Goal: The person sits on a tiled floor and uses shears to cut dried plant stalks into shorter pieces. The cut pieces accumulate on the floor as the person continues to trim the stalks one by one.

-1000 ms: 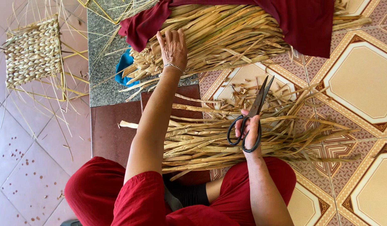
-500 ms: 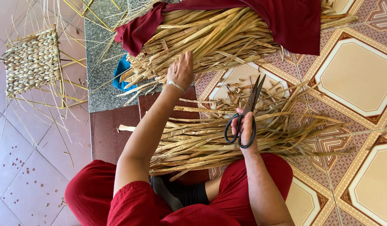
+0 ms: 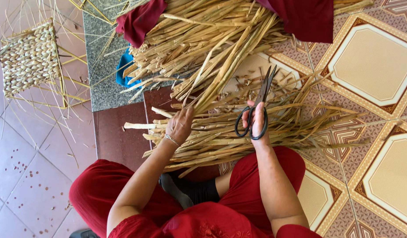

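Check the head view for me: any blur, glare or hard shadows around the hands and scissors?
Head view: even daylight, no glare on the floor tiles; left hand and right hand sharp; black scissors crisp; only soft shadows under the dried stalks; frame is turned sideways.

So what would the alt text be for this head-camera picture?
A seated person in red pulls dried straw stalks from a pile with the left hand while the right hand holds black scissors. A woven straw mat lies on the tiled floor.
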